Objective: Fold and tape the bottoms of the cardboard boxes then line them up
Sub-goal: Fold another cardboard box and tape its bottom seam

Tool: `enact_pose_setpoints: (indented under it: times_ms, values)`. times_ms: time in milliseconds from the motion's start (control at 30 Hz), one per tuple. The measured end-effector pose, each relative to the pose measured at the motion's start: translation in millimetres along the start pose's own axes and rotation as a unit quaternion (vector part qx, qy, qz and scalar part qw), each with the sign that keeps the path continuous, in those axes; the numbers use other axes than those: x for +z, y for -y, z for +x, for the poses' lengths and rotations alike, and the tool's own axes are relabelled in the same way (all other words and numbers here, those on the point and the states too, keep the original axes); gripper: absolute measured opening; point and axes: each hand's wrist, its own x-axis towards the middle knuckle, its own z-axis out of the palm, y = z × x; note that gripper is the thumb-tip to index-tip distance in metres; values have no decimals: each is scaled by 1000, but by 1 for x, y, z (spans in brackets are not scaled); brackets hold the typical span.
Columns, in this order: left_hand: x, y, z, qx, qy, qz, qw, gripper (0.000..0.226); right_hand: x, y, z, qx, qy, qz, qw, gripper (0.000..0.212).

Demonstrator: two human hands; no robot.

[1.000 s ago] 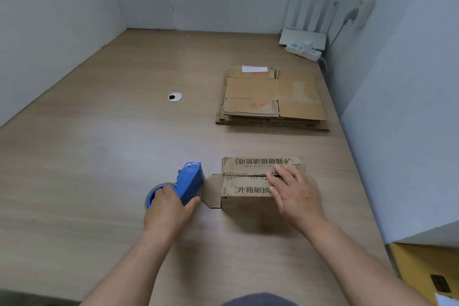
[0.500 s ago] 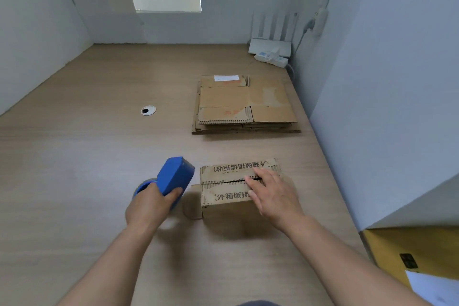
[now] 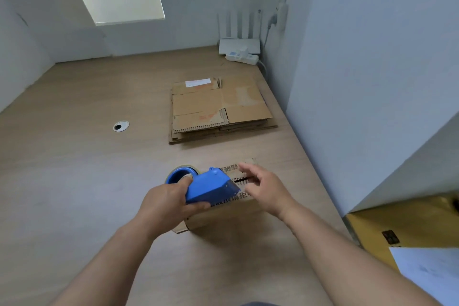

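Fingers of the left hand (image 3: 166,204) curl round one blue tape dispenser (image 3: 211,190), held over the one upright cardboard box (image 3: 223,217). The right hand (image 3: 269,192) hovers above its flaps, loosely spread. Beyond the box lies one stack of flattened cartons (image 3: 218,112) on the wooden desktop (image 3: 74,181), enclosed by pale walls (image 3: 372,57).

Box (image 3: 223,216) seam and print partly behind tape dispenser (image 3: 211,189); yellow carton (image 3: 409,221) edge-cropped.

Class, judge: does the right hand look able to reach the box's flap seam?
Probably yes: the right hand hovers open beside the seam; the tape dispenser covers only its left part.
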Motion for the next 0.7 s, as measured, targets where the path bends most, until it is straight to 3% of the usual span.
enact_pose_setpoints:
  times_ms: [100, 233, 367, 700]
  values:
    - [-1, -1, -2, 9, 1, 25, 1000, 59, -10, 17, 7, 22, 28, 114, 993, 57]
    - [-2, -3, -3, 25, 2, 41, 999, 62, -11, 27, 14, 16, 82, 117, 990, 47]
    - [-2, -1, -2, 24, -1, 30, 999, 63, -10, 27, 15, 14, 36, 126, 991, 15]
    - [-13, 8, 17, 25, 52, -60, 997, 61, -2, 22, 15, 14, -29, 115, 993, 20]
